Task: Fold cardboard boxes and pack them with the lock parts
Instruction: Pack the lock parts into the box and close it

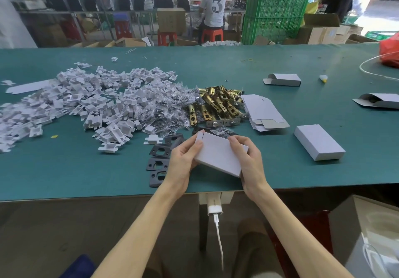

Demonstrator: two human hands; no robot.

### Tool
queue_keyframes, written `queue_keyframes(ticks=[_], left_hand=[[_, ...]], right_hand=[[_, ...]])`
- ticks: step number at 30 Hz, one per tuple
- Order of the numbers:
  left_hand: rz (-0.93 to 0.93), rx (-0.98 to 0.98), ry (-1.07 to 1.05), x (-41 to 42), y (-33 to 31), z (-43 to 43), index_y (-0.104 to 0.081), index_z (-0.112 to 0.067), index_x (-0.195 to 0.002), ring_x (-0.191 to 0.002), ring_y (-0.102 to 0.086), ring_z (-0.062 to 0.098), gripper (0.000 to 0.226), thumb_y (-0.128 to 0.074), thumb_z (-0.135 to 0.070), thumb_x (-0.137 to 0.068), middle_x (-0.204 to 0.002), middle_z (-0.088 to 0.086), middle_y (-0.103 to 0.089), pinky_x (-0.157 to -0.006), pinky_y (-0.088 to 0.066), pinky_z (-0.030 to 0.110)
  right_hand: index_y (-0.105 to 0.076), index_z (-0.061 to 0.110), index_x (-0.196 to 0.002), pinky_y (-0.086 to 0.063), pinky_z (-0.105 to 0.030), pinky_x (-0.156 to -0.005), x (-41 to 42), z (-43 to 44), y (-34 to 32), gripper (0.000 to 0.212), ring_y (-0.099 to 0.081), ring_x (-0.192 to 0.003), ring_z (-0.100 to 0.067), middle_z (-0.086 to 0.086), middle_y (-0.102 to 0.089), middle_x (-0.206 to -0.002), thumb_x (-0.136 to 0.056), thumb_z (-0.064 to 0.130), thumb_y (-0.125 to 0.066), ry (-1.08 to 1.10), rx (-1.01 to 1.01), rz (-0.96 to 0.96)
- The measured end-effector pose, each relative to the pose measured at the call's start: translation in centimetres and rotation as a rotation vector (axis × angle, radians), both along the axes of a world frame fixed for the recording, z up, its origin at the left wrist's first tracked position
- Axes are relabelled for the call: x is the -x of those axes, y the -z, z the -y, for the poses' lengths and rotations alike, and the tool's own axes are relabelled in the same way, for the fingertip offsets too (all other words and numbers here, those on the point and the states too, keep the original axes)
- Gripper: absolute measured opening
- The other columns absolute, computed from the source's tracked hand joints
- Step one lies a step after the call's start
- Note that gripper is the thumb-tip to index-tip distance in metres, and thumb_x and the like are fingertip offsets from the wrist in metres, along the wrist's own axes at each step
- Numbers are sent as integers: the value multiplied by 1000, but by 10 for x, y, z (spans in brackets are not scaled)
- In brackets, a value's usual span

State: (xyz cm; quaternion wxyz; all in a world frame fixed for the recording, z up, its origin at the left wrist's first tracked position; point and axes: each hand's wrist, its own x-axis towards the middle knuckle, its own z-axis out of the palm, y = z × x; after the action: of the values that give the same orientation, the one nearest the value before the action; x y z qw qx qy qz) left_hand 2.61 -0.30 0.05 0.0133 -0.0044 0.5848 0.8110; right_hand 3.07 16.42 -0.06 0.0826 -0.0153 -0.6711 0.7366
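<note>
Both hands were closed on one small grey cardboard box (218, 154), held just above the near edge of the green tabletop (302, 180). The left hand (185, 155) gripped the box's far left end, fingertips pressed against the end flap. The right hand (250, 161) clasped the opposite long side, with its fingers curled over the top face. The box sat tilted, its far end higher than its near end.

Under and just left of the box lay dark strike plates (158, 161), flat on the tabletop. Beyond them was a heap of brass latch bolts (216, 107), and touching its left side a mound of small clear bags of screws (164, 109). Further left sprawled a wide pile of white insert pieces (75, 102). Just right of the bolts sat a stack of flat box blanks (263, 111).

A closed grey box (319, 146) rested well to the right of the hands. Two more boxes with open ends lay farther back — one (282, 79) near the middle, one (380, 102) at the right edge. A red bag (390, 50) sat at the far right corner.

A white charger (214, 207) with its cable hung below the tabletop edge. Behind the tabletop, a person in a white shirt (212, 7) sat on a red stool beside stacked green crates (278, 7).
</note>
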Motion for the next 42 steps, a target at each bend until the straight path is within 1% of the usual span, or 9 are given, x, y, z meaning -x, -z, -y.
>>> queue_keyframes(ticks=[4,8,13,18,24,30,34,38,42], left_hand=[[25,-15,-6,-1,-1,-1,-72,-20,-129,-92,-67,8,28,-62,-23,-103,-112,0,-76,-77,-57,25],[22,-38,16,-3,-3,-1,-75,-20,-125,-93,-67,11,27,-60,-25,-103,-112,3,-76,-77,-56,27],[14,-45,39,-4,-5,1,-75,-23,-126,-98,-65,14,28,-61,-26,-102,-118,4,-75,-77,-57,28],[-27,-30,60,-6,-6,1,-71,-31,-132,-105,-64,14,32,-62,-26,-102,-133,2,-71,-87,-60,34],[-34,-22,82,-6,-6,2,-71,-32,-133,-109,-66,15,31,-59,-29,-104,-131,2,-72,-86,-60,33],[-23,-12,33,-7,-7,-1,-75,-32,-124,-105,-65,15,26,-63,-31,-101,-127,2,-74,-79,-59,30],[-18,9,-11,-8,-7,-1,-77,-30,-121,-105,-64,17,25,-65,-31,-98,-125,2,-74,-85,-55,36],[-32,32,7,-7,-7,-1,-74,-29,-126,-110,-65,16,26,-61,-29,-103,-128,-3,-73,-89,-55,35],[-49,92,34,-6,-5,-1,-69,-30,-132,-120,-65,17,31,-53,-38,-107,-133,-8,-71,-102,-52,40]], right_hand=[[-72,26,-98,-50,-19,-59,-2,-1,-2,27,-65,-76,-6,7,-70,-92,-87,50,-67,-16,28,-14],[-71,21,-94,-49,-18,-55,-1,-1,-3,26,-65,-70,-5,7,-71,-87,-84,45,-68,-1,51,-14],[-69,22,-91,-49,-19,-56,-1,-2,-3,24,-65,-72,-7,6,-71,-88,-83,45,-68,-1,36,-13],[-67,20,-92,-50,-20,-57,-2,-2,-3,27,-66,-74,-9,5,-70,-91,-83,45,-67,-10,18,-23],[-66,15,-90,-49,-19,-54,-1,-3,-3,25,-65,-70,-7,4,-71,-86,-85,40,-66,-17,40,-22],[-66,17,-89,-49,-19,-54,-2,-3,-4,26,-65,-70,-7,2,-71,-89,-83,42,-67,-16,30,-17],[-65,20,-86,-49,-21,-56,-2,-2,-4,24,-65,-74,-12,-1,-71,-93,-82,44,-66,-14,11,-18],[-65,21,-85,-48,-21,-57,-3,-1,-5,24,-64,-74,-12,-3,-69,-93,-83,45,-66,-23,-7,-27],[-65,20,-87,-47,-23,-60,-2,-1,-4,27,-62,-76,-13,-1,-68,-92,-83,47,-64,-19,-59,-24]])
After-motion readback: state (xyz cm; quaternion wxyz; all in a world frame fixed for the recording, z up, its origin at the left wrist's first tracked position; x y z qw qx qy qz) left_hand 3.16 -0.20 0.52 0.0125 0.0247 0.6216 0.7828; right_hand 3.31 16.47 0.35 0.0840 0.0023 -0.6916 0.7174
